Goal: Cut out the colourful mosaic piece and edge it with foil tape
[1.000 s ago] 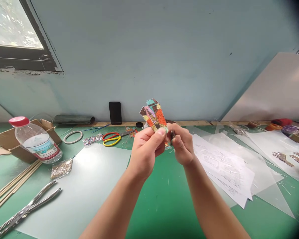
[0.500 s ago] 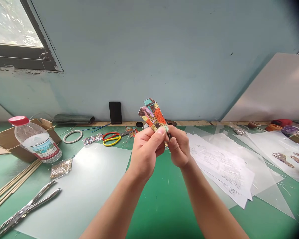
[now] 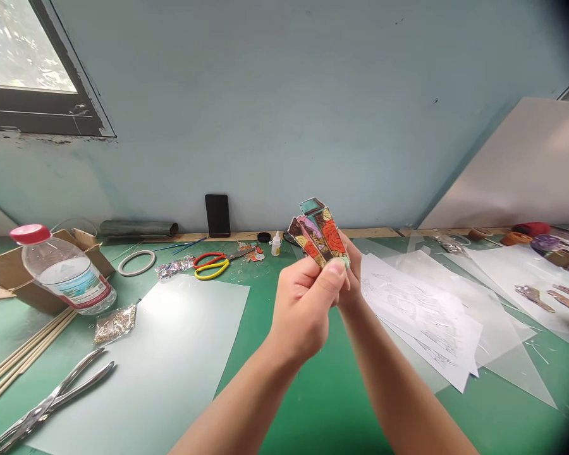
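My left hand is closed on a small fanned bundle of patterned cut-out pieces, its thumb pressed across their lower end. The pieces are stiff and flat, with orange flowers, yellow, purple and teal areas, and pale edges. Right behind them is my right hand, closed and up against the left. Most of its fingers are hidden by the left hand and the bundle, so what it grips cannot be made out. Both hands are raised over the green table.
Left lie metal pliers, wooden sticks, a bead bag, a water bottle and a translucent sheet. Scissors, a small white bottle and a phone are farther back. Drawn papers lie right.
Both hands and the bundle have shifted right and slightly down. My right hand has gone farther behind the left, and the small white bottle now shows clearly.
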### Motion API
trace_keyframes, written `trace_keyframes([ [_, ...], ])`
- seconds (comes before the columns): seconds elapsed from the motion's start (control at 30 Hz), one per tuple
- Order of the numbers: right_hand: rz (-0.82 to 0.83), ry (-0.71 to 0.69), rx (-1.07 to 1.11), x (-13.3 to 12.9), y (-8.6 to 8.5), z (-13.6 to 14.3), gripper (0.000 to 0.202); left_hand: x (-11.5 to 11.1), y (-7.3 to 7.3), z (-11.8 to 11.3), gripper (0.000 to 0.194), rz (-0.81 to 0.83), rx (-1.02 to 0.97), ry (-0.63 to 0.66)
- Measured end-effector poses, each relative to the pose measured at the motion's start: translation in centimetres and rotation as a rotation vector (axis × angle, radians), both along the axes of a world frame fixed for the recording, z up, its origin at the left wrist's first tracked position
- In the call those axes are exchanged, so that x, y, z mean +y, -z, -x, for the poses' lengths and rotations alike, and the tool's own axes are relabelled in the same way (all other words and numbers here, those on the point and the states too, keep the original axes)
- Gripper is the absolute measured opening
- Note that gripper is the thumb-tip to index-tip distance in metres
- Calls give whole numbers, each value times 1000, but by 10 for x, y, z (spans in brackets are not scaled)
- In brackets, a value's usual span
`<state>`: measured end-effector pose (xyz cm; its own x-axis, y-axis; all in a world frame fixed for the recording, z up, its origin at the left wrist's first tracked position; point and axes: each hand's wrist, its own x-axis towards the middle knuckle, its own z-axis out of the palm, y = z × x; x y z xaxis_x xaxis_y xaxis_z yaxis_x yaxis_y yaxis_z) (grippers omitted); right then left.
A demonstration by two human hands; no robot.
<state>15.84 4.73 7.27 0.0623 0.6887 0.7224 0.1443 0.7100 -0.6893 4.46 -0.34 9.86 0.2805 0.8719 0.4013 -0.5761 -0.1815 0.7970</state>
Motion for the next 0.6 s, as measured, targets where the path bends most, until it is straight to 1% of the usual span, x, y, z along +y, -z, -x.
trace_keyframes([
  [0.1, -100, -86, 73, -2, -5, -4, 48, 3, 2, 0, 36, 20, -39, -12],
  [0.2, -141, -180, -28, -4, -6, -4, 44, 8, 1, 6, 35, 39, -69, -49],
  [0.3, -193, -233, -100, -6, -7, -4, 39, 10, -2, 11, 36, 48, -51, -96],
  [0.37, -204, -253, -115, -7, -7, -3, 37, 10, -3, 12, 37, 53, -31, -117],
  [0.5, -201, -229, -144, -9, -8, 0, 40, 8, -5, 11, 41, 43, -13, -138],
  [0.6, -193, -246, -118, -9, -7, 2, 41, 7, -6, 11, 41, 25, -2, -153],
])
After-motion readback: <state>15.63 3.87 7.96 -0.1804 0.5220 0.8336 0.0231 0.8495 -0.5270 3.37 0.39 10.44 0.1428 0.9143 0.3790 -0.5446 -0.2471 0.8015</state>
